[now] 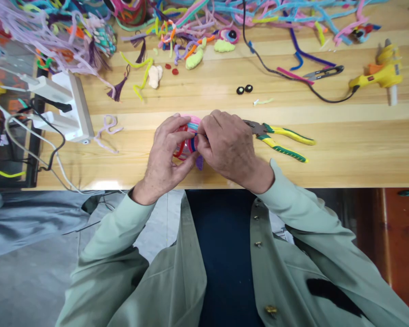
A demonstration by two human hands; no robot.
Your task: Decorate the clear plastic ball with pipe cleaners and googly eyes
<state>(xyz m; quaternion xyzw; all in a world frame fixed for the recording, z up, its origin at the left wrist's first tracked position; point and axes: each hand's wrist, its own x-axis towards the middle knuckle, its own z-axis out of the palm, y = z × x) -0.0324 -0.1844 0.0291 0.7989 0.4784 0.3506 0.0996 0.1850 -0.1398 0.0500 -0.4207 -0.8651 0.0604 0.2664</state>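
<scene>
Both my hands meet over the front edge of a wooden table (344, 150). My left hand (165, 152) curls round a small craft piece (190, 136) wound from pink, blue, red and purple pipe cleaners. My right hand (226, 145) is closed too, its fingertips pinching the same piece from the right. Most of the piece is hidden between my fingers.
Yellow-green pliers (282, 138) lie just right of my hands. Farther back are two black eye buttons (244, 89), snips (323, 72), a yellow glue gun (378, 75) with a black cord, and heaps of coloured pipe cleaners (191, 27). A white power strip (66, 102) sits at the left.
</scene>
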